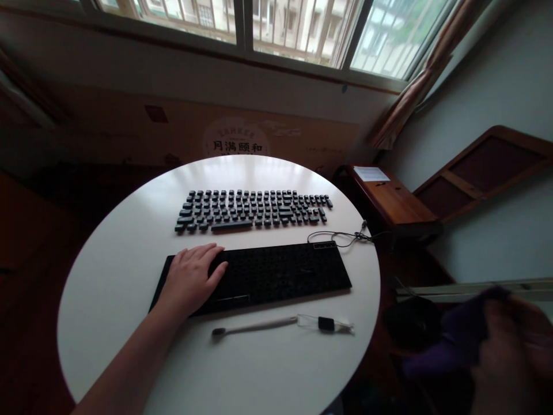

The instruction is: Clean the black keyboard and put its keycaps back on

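My left hand (194, 274) lies with fingers spread on the left part of a black keyboard base (280, 271), whose keycaps are off. At the lower right, beyond the table edge, my right hand (503, 340) grips a purple cloth (451, 340); both are smeared by motion. Behind the base, loose black keycaps (231, 225) are laid out in keyboard order. In front of it lies a toothbrush-like brush (259, 326) with dark bristles. Touching or very near its handle end is a wire tool, seemingly a keycap puller (307, 320), with a black block (326, 324) on it.
All this sits on a round white table (103, 300). A thin black cable (345, 235) runs from the base to the right table edge. To the right stand a wooden bench (393, 202) with a paper (370, 174) and a dark bin-like object (410, 323). Windows are behind.
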